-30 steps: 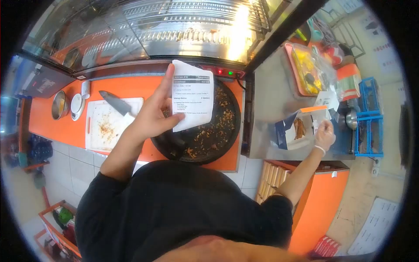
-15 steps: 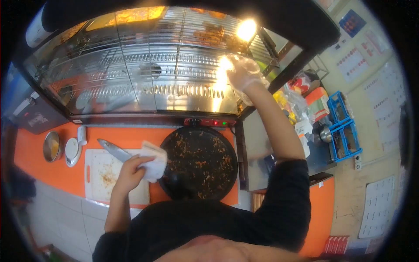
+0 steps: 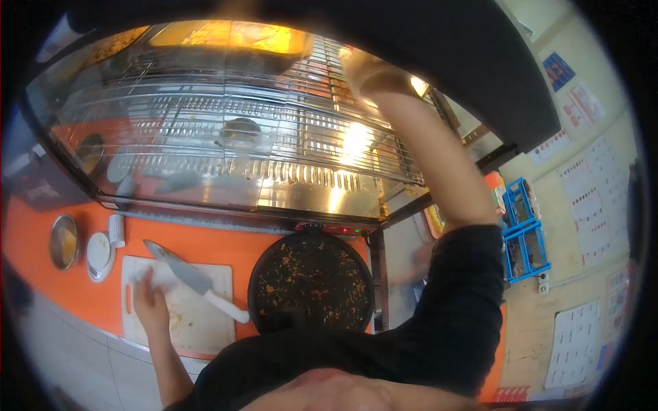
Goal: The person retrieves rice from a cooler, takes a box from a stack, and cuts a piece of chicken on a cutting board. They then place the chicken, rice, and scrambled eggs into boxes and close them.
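Observation:
My left hand is over the left part of the white cutting board, its fingers smeared by motion. A pale blur shows by the fingertips; I cannot tell whether it is paper. Just right of this hand, a knife lies across the board, its white handle towards the round black pan, which is strewn with brown crumbs. My right hand reaches deep into the glass warming cabinet, over the upper wire rack. Its fingers are blurred and partly hidden, close to brown food on that rack.
A tray of orange-yellow food stands on the cabinet's upper rack. On the orange counter, a metal bowl, a white round-topped object and a white cup stand at the left. Blue baskets are at the right.
My left hand has moved left and down, away from the knife handle; the white folded paper it held no longer shows clearly. My right hand has gone up and further into the cabinet.

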A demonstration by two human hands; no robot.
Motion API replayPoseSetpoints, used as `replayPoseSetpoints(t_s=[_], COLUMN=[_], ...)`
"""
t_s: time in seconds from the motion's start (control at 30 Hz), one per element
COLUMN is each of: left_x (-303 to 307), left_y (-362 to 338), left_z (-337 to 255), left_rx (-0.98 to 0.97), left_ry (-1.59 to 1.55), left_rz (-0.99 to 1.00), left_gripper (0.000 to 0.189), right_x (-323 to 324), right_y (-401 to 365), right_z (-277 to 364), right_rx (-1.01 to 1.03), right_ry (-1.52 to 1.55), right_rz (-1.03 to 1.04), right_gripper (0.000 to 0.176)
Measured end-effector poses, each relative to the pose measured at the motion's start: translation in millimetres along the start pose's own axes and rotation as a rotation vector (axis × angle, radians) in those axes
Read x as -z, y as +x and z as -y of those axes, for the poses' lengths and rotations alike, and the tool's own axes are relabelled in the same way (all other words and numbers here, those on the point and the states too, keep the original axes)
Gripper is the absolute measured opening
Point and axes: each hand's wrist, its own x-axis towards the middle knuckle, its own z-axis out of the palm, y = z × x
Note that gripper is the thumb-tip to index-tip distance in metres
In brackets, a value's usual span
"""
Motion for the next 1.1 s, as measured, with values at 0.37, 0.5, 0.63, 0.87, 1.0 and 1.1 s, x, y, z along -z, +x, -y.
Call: replayPoseSetpoints(t_s=[0.37, 0.5, 0.63, 0.87, 1.0, 1.1], left_x=[-2, 16, 66, 160, 194, 217], left_y=[89, 39, -9, 38, 25, 15], left_z=[-87, 9, 86, 116, 126, 155], left_rx=[-0.379, -0.158, 0.051, -0.011, -0.004, 0.04], left_ry=[0.09, -0.094, -0.092, -0.142, -0.128, -0.034], left_rz=[-0.357, -0.332, -0.205, -0.197, -0.143, -0.159], left_gripper=[0.057, 0.054, 0.049, 0.043, 0.041, 0.042], right_x=[-20, 104, 191, 190, 116, 130], right_y=[19, -90, -186, -263, -337, -304], right_z=[-53, -43, 60, 324, 388, 390], right_rx=[0.132, 0.049, -0.479, -0.95, -0.282, -0.142], right_ry=[0.064, 0.05, 1.102, 1.291, 1.01, 0.603], right_rz=[0.059, 0.237, -0.034, 1.279, 1.387, 1.376], right_gripper=[0.04, 0.042, 0.036, 0.027, 0.03, 0.032])
